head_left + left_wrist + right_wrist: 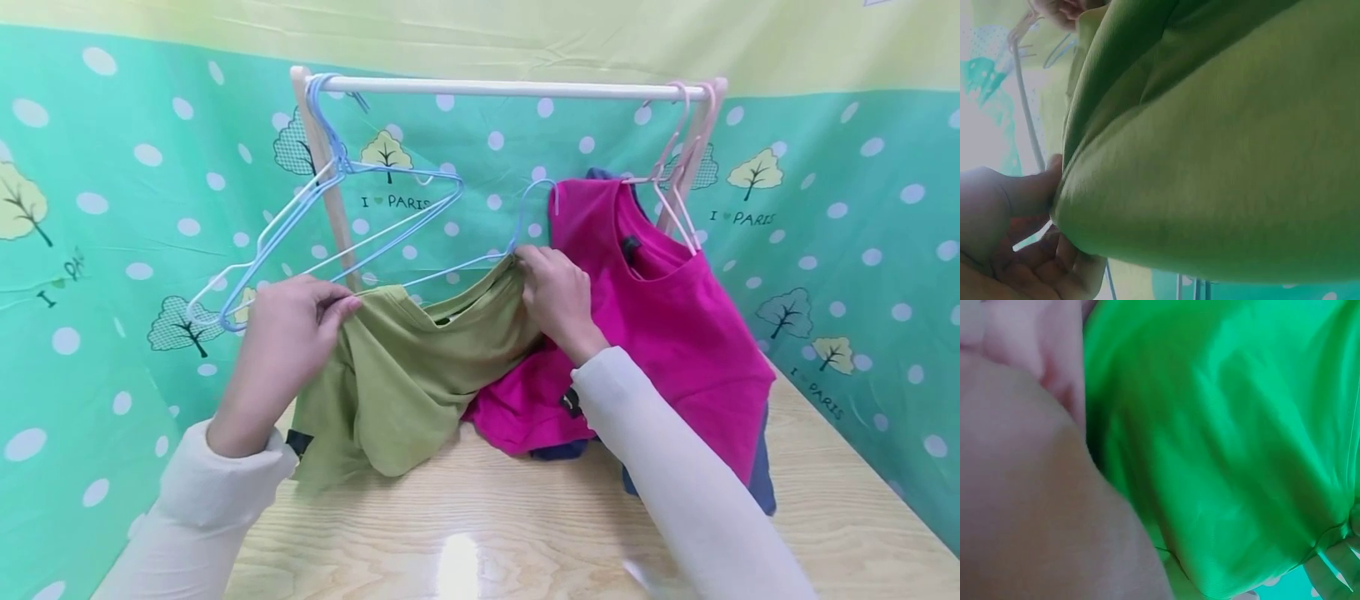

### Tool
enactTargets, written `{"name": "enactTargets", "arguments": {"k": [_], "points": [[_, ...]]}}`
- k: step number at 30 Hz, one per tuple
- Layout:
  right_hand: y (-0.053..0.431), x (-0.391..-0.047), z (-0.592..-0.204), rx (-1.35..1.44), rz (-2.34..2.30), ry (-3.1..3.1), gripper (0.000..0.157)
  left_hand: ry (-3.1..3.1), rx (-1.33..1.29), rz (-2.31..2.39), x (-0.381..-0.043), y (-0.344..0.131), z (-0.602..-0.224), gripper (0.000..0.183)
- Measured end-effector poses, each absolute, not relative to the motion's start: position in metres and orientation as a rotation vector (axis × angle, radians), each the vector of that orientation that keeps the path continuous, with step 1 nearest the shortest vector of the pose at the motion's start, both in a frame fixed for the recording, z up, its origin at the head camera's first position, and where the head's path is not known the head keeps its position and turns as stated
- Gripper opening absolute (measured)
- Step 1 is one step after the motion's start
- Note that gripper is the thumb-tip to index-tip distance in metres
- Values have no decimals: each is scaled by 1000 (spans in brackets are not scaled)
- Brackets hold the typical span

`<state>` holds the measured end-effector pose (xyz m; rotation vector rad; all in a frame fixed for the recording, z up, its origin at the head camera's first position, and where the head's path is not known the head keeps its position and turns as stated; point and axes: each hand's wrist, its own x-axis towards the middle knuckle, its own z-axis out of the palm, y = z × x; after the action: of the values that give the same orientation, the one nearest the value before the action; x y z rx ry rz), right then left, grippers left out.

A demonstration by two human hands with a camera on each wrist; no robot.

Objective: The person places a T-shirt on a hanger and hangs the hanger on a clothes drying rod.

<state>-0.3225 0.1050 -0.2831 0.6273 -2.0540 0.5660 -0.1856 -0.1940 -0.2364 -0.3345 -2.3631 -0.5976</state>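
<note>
An olive-green shirt [408, 367] hangs between both hands, its neckline facing up. At one shoulder, my left hand [296, 333] pinches the fabric between thumb and fingers; the left wrist view shows this grip on the shirt [1210, 162] close up. My right hand [557, 296] pinches the other shoulder, beside the neckline. A light-blue hanger [457, 271] runs behind the neckline, its hook rising above my right hand and part of it hidden by the shirt. In the right wrist view the shirt [1229, 456] looks bright green, with my right hand largely filling the left side.
A small rack with a white rail [487, 87] stands at the back. Blue and white hangers [315, 187] hang at its left end. A magenta shirt [675, 350] on pink hangers [678, 179] hangs at the right, with dark blue cloth [761, 475] behind it. Beneath lies a wooden tabletop [390, 542].
</note>
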Motion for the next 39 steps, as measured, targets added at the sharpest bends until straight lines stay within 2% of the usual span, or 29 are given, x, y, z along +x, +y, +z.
{"name": "enactTargets", "arguments": {"k": [5, 14, 25, 39], "points": [[104, -320, -282, 644, 583, -2059, 15, -2382, -299, -515, -190, -193, -241, 17], [94, -312, -277, 656, 593, -2054, 16, -2378, -297, -361, -201, -181, -245, 12], [84, -304, -272, 683, 545, -2103, 20, -2384, -306, -393, -208, -167, -247, 14], [81, -303, -278, 740, 600, -2051, 13, -2279, -290, -348, -215, -164, -253, 10]]}}
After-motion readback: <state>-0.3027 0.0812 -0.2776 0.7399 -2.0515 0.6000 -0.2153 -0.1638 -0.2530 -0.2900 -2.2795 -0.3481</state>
